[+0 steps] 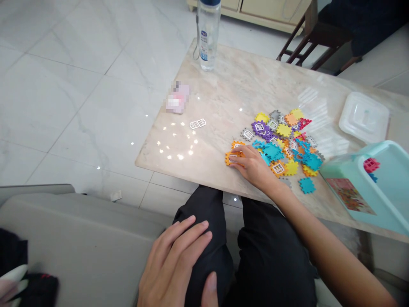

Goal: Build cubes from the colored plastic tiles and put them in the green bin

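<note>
My right hand [254, 166] reaches over the marble table [223, 94] and rests with its fingers on an orange toothed puzzle tile [230, 158] at the left edge of a pile of coloured tiles [284, 140]. The fingers lie curved over the tile, pressing or pinching it. My left hand [177, 266] lies flat and open on my left thigh, holding nothing. A white window-shaped piece [197, 124] lies alone to the left of the pile.
A clear water bottle [208, 34] stands at the table's far edge. A teal plastic box [373, 187] with a few tiles inside sits at the right, its white lid [364, 116] behind it. A blurred pink object [177, 99] lies near the left edge. A wooden chair [315, 38] stands beyond.
</note>
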The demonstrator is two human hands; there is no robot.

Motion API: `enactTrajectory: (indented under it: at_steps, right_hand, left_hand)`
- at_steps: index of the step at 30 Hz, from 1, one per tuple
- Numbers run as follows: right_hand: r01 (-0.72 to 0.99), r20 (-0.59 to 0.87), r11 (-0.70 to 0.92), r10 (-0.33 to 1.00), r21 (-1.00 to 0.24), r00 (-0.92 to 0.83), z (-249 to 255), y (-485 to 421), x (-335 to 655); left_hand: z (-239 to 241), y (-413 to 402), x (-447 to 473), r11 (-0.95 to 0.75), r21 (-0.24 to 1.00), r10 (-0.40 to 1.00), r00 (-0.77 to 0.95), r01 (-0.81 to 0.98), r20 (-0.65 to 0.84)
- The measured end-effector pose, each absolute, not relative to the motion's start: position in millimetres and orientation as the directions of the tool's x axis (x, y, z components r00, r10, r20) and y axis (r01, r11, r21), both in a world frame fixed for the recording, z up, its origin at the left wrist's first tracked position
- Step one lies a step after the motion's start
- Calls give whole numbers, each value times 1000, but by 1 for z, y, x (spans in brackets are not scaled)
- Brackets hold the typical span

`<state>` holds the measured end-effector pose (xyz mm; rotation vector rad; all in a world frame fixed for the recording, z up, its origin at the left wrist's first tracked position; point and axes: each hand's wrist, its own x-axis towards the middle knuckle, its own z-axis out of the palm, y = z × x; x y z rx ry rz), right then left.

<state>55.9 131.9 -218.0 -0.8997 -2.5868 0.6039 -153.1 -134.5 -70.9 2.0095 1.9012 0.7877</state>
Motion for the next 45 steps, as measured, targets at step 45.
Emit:
enactTrajectory:
  at_steps: [45]
  right_hand:
    - [584, 55, 698, 660, -413, -750, -207, 138, 51]
  left_hand:
    - [-72, -133, -165, -79, 586, 983, -33, 806, 179]
